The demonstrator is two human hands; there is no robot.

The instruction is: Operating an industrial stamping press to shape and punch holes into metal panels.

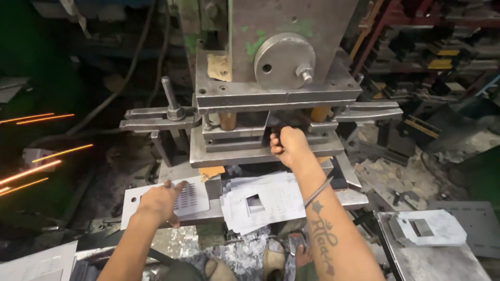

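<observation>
With the left hand (159,200) lying flat, fingers spread, on the perforated metal sheet (179,200) and the right hand (289,145) closed on something small I cannot make out at the press die (260,140), every fingertip is best kept outside the plates.

Grey steel press bed (208,216) at centre: perforated pale sheet-metal plate (190,199) at 9 o'clock, untidy stack of punched white sheet blanks (265,200) at 3 o'clock; separate grey metal side table (437,260) at 4 o'clock carries more punched white blanks (429,229)
</observation>
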